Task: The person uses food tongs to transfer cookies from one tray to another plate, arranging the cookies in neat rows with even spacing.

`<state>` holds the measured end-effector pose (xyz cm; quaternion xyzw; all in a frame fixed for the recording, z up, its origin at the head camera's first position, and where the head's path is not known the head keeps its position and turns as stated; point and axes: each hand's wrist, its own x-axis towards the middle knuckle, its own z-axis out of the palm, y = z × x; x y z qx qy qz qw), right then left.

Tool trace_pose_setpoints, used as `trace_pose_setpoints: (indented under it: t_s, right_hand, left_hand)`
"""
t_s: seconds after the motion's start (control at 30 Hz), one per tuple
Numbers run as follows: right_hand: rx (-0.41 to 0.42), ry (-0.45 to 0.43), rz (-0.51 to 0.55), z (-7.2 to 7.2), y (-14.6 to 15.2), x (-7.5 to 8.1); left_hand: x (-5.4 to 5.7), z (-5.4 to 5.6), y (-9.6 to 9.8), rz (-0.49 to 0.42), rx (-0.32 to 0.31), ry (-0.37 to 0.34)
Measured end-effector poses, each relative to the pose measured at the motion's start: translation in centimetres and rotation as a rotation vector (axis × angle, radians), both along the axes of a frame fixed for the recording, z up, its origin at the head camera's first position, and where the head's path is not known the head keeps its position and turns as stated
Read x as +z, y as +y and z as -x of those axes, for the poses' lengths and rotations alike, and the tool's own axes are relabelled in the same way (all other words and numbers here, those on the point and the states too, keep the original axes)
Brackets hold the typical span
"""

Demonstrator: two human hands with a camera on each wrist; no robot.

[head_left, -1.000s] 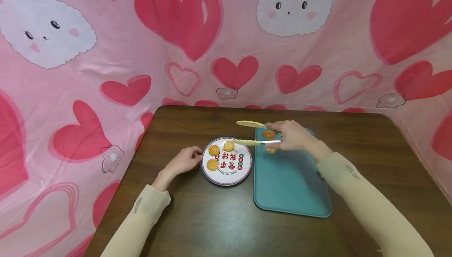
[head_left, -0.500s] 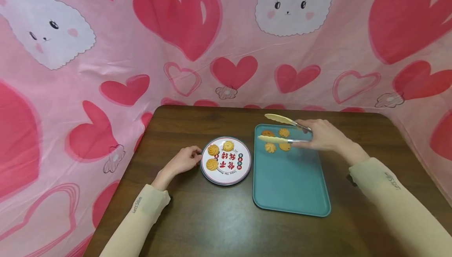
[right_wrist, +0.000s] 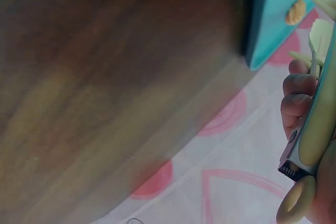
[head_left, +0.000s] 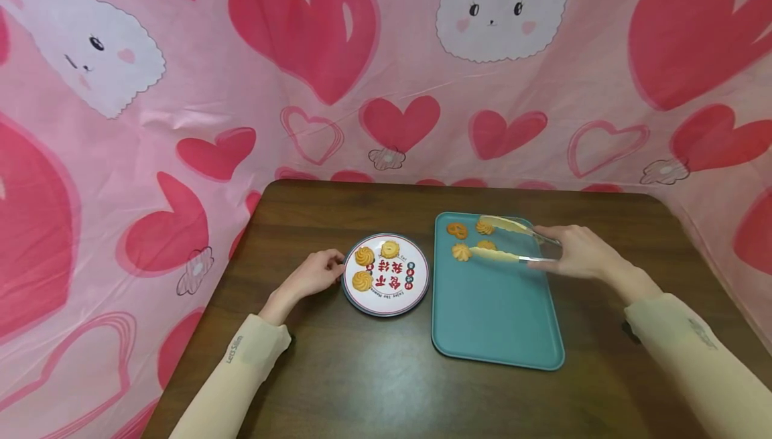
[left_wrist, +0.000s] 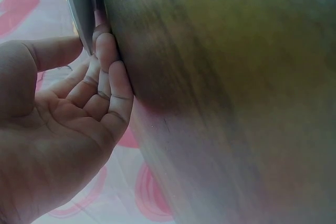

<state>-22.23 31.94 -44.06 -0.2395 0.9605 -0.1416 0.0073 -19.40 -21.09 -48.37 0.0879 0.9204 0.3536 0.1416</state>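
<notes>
My left hand [head_left: 310, 273] pinches the left rim of a white plate [head_left: 386, 301] with red lettering; the left wrist view has the thumb on the plate's edge [left_wrist: 79, 11] and the fingers beneath it. Two swirl cookies [head_left: 362, 281] and a ring-shaped cookie [head_left: 390, 249] lie on it. With my right hand [head_left: 579, 251] I grip tongs [head_left: 499, 255] with cream tips, spread apart low over the teal tray [head_left: 497, 322]. Around the tips are a swirl cookie [head_left: 483, 228], a flower-shaped cookie [head_left: 461, 252] and a partly hidden round cookie [head_left: 486, 244].
At the tray's far left corner lies a pretzel-shaped cookie [head_left: 457, 230]. Plate and tray stand side by side on a dark wooden table [head_left: 362, 379]. A pink cloth [head_left: 512, 84] with hearts hangs behind the table's back edge.
My right hand has moved right with the tongs, from above the plate's edge to low over the cookies on the tray. The left hand stays at the plate's rim.
</notes>
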Motion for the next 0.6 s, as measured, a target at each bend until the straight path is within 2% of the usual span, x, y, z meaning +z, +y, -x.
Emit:
trace_pose_setpoints:
  t_s: [0.2, 0.6]
  right_hand:
    - [0.014, 0.016, -0.003, -0.4, 0.5, -0.9]
    - [0.018, -0.012, 0.005, -0.6, 0.7, -1.9]
  left_hand:
    - [0.2, 0.0, 0.0, -0.005, -0.002, 0.001]
    - [0.1, 0.0, 0.0, -0.01, 0.0, 0.006]
